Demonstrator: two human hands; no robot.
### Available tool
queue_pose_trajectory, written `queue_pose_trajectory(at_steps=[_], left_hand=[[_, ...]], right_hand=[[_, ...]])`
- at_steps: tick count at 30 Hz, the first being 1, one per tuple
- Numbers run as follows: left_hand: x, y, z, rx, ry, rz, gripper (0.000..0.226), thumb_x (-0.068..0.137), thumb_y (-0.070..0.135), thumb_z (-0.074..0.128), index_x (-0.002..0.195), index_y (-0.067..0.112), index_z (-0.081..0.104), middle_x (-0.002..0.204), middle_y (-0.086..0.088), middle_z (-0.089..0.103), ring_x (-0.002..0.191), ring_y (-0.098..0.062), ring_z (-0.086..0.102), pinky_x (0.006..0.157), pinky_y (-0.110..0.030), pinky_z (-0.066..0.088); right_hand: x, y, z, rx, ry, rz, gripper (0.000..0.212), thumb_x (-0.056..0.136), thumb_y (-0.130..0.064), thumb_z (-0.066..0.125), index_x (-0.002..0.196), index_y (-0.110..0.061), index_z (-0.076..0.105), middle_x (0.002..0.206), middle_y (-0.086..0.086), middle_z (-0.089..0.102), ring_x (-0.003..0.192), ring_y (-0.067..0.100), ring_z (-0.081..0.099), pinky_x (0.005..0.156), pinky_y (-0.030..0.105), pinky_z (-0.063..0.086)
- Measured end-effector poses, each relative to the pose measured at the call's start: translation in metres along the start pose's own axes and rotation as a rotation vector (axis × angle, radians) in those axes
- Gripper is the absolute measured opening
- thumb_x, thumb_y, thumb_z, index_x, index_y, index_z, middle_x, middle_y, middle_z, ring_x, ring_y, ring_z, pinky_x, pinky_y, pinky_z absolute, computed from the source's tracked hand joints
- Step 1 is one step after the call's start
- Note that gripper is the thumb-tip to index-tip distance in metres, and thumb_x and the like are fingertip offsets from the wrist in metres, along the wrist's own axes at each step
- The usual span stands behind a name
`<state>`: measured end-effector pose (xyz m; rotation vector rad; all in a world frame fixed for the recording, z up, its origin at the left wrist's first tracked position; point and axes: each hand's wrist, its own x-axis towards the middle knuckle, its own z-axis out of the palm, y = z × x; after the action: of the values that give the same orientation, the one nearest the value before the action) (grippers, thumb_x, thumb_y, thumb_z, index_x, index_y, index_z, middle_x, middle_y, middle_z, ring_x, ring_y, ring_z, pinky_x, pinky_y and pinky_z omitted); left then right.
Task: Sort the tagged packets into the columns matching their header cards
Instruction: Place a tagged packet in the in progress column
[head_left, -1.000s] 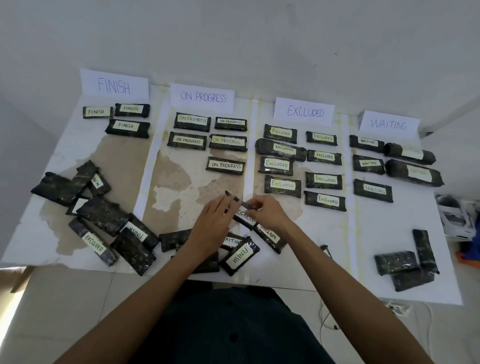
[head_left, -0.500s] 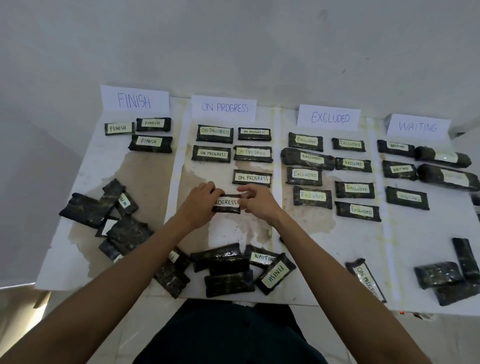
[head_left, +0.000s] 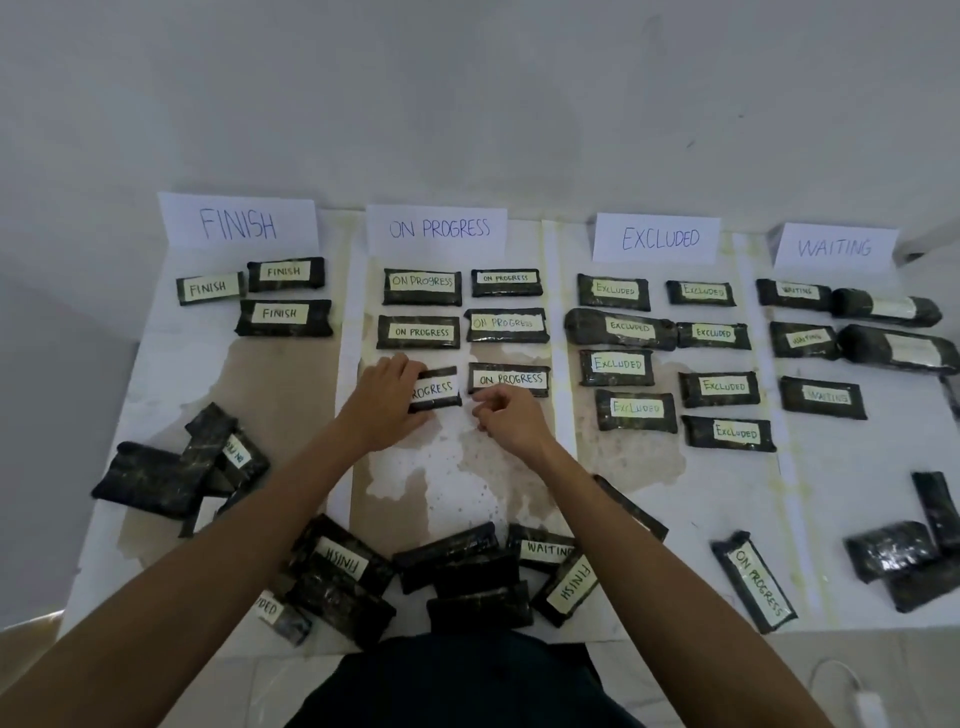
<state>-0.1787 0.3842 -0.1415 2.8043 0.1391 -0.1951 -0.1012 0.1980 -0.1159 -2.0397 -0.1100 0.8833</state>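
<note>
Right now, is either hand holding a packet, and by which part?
The left hand holds the ON PROGRESS packet by its left end. The right hand is curled and holds nothing.

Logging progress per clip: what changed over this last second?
The left grip and right grip carried the ON PROGRESS packet from the near pile away to its column's third row. The left still holds it; the right let go. Sorted rows and loose piles stayed put.
</note>
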Motion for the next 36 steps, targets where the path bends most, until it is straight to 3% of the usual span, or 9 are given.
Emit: queue_pose_trajectory(at_steps=[7, 12, 19, 23, 27, 29, 31, 34, 36], left_hand=[[0.030, -0.013, -0.002, 0.018, -0.020, -0.091, 0.066, 0.075, 0.036, 0.071, 0.131, 0.010, 0.046, 0.120, -0.014, 0.045, 0.110, -0.031, 0.043, 0.099, -0.041, 0.034], [0.028, -0.012, 0.009, -0.001, -0.021, -0.105, 0.072, 0.073, 0.034, 0.074, 0.134, 0.013, 0.044, 0.122, -0.013, 0.047, 0.115, -0.032, 0.040, 0.101, -0.043, 0.030], [0.015, 0.000, 0.007, -0.007, 0.004, -0.131, 0.064, 0.070, 0.023, 0.077, 0.128, 0.013, 0.052, 0.128, -0.016, 0.046, 0.117, -0.037, 0.040, 0.099, -0.050, 0.033], [-0.007, 0.027, 0.007, -0.035, 0.057, -0.133, 0.048, 0.076, 0.013, 0.069, 0.122, 0.010, 0.057, 0.131, -0.018, 0.045, 0.120, -0.039, 0.039, 0.098, -0.050, 0.032], [-0.032, 0.069, 0.019, -0.172, 0.037, -0.130, 0.044, 0.078, 0.013, 0.066, 0.121, 0.015, 0.057, 0.128, -0.014, 0.047, 0.119, -0.033, 0.041, 0.103, -0.047, 0.033], [-0.043, 0.093, 0.028, -0.253, 0.005, -0.100, 0.038, 0.080, 0.014, 0.063, 0.118, 0.016, 0.059, 0.124, -0.011, 0.050, 0.113, -0.028, 0.043, 0.099, -0.042, 0.035], [-0.053, 0.120, 0.037, -0.348, -0.031, -0.068, 0.034, 0.082, 0.014, 0.061, 0.116, 0.017, 0.059, 0.118, -0.007, 0.052, 0.108, -0.023, 0.044, 0.096, -0.038, 0.039], [-0.056, 0.160, 0.044, -0.485, -0.055, -0.076, 0.033, 0.083, 0.012, 0.060, 0.115, 0.017, 0.059, 0.114, -0.002, 0.052, 0.107, -0.017, 0.044, 0.095, -0.029, 0.037], [-0.053, 0.185, 0.044, -0.595, -0.063, -0.115, 0.032, 0.084, 0.012, 0.059, 0.116, 0.018, 0.059, 0.113, 0.001, 0.050, 0.107, -0.015, 0.045, 0.094, -0.026, 0.037]], right_hand=[[-0.006, 0.019, -0.014, -0.093, -0.008, -0.001, 0.014, 0.090, -0.013, 0.059, 0.103, -0.013, 0.065, 0.087, 0.006, 0.063, 0.078, 0.019, 0.061, 0.062, 0.018, 0.048], [-0.015, 0.029, -0.025, -0.117, -0.002, -0.030, 0.015, 0.089, -0.011, 0.058, 0.101, -0.015, 0.066, 0.091, 0.008, 0.066, 0.082, 0.021, 0.064, 0.072, 0.029, 0.054], [-0.044, 0.050, -0.084, -0.172, 0.110, -0.085, 0.018, 0.087, -0.006, 0.059, 0.102, -0.012, 0.066, 0.090, 0.006, 0.067, 0.076, 0.014, 0.060, 0.067, 0.016, 0.049], [-0.066, 0.076, -0.116, -0.431, 0.089, -0.009, 0.029, 0.081, -0.012, 0.066, 0.110, -0.013, 0.061, 0.099, 0.004, 0.063, 0.088, 0.017, 0.058, 0.074, 0.023, 0.047], [-0.081, 0.109, -0.121, -0.921, -0.032, 0.058, 0.066, 0.074, -0.033, 0.074, 0.131, -0.016, 0.045, 0.125, 0.012, 0.048, 0.111, 0.032, 0.048, 0.091, 0.043, 0.047], [-0.083, 0.118, -0.119, -0.937, -0.031, 0.027, 0.070, 0.074, -0.032, 0.075, 0.134, -0.016, 0.042, 0.128, 0.013, 0.046, 0.111, 0.033, 0.048, 0.091, 0.044, 0.046], [-0.081, 0.123, -0.122, -0.869, -0.043, 0.004, 0.067, 0.071, -0.031, 0.078, 0.128, -0.013, 0.047, 0.121, 0.012, 0.050, 0.108, 0.031, 0.049, 0.088, 0.042, 0.047], [-0.079, 0.120, -0.133, -0.728, -0.086, 0.014, 0.036, 0.072, -0.027, 0.077, 0.098, -0.010, 0.058, 0.094, 0.007, 0.056, 0.091, 0.026, 0.056, 0.067, 0.030, 0.044], [-0.082, 0.117, -0.144, -0.605, -0.089, 0.021, 0.026, 0.075, -0.023, 0.076, 0.089, -0.011, 0.058, 0.084, 0.004, 0.058, 0.080, 0.022, 0.057, 0.057, 0.025, 0.040]])
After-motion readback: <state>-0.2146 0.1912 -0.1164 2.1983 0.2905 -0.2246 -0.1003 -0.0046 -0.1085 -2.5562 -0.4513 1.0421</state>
